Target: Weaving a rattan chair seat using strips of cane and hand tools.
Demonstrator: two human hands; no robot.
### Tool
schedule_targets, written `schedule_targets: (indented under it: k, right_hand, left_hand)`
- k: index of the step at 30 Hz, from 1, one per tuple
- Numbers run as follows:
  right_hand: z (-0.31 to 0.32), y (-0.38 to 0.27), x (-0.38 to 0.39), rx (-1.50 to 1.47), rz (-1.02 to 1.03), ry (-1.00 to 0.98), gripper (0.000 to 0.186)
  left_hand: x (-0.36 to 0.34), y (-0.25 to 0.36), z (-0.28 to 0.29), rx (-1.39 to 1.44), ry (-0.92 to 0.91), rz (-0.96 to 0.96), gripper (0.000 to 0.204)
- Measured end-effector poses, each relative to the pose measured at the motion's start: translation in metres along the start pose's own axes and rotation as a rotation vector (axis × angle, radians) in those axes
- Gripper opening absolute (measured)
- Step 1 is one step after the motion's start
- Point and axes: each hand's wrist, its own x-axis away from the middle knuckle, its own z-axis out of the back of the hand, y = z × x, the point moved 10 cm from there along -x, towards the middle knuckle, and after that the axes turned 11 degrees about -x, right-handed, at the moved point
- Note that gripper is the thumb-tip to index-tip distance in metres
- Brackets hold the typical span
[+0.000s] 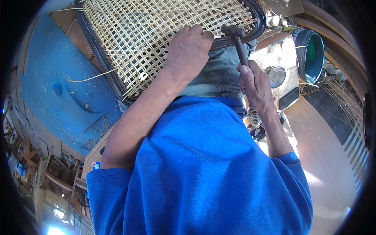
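A woven cane panel (125, 35) in a dark wooden frame (94, 53) lies across my lap. My left hand (189, 53) rests on the cane beside the frame's lower rail, fingers curled down; what they hold, if anything, is hidden. My right hand (252, 84) grips a hammer (241, 51) by its handle. The hammer's head is raised over the rail, just right of my left fingers; whether it touches cannot be told. Loose pale strands (92, 78) stick out past the frame's left side.
A blue sheet (43, 58) lies at the left. A dark bucket with green inside (311, 56), a phone (289, 98) and bundles of fibre (338, 94) sit at the right, near a curved wooden surface (321, 145). Wooden furniture pieces (58, 180) stand at the lower left.
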Motion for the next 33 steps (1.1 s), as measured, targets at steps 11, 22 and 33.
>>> schedule_targets:
  k: [11, 22, 33]
  right_hand:
    - [-0.007, 0.012, -0.003, 0.022, -0.107, -0.015, 0.052]
    - [-0.005, 0.005, -0.005, 0.182, -0.109, -0.043, 0.048]
    - [0.020, 0.061, 0.056, -0.176, -0.197, 0.178, 0.033]
  left_hand:
    - [0.000, -0.001, 0.003, 0.015, 0.034, 0.002, 0.005]
    - [0.001, -0.002, 0.006, 0.050, 0.076, -0.008, 0.009]
    - [0.001, 0.000, 0.011, 0.078, 0.071, -0.047, 0.011]
